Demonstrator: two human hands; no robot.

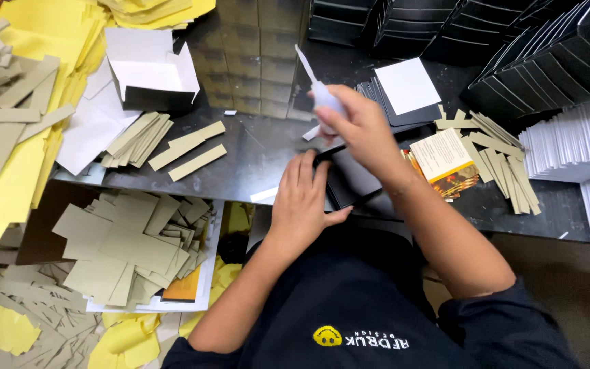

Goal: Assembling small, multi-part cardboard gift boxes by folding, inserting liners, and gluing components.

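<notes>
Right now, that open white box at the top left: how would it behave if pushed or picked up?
The white box looks like thin card and sits empty, so it is probably light and slides easily. Its open flaps suggest the walls would flex or crush under a firm squeeze.

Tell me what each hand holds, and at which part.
Right hand grips a white glue bottle around its body. Left hand holds nothing, pressing flat on a black sheet.

Open white box upper left; black boxes stacked upper right.

At ten o'clock we see an open white cardboard box; at eight, cross-shaped grey card cutouts; at two, stacked black folded boxes; yellow paper sheets far left.
</notes>
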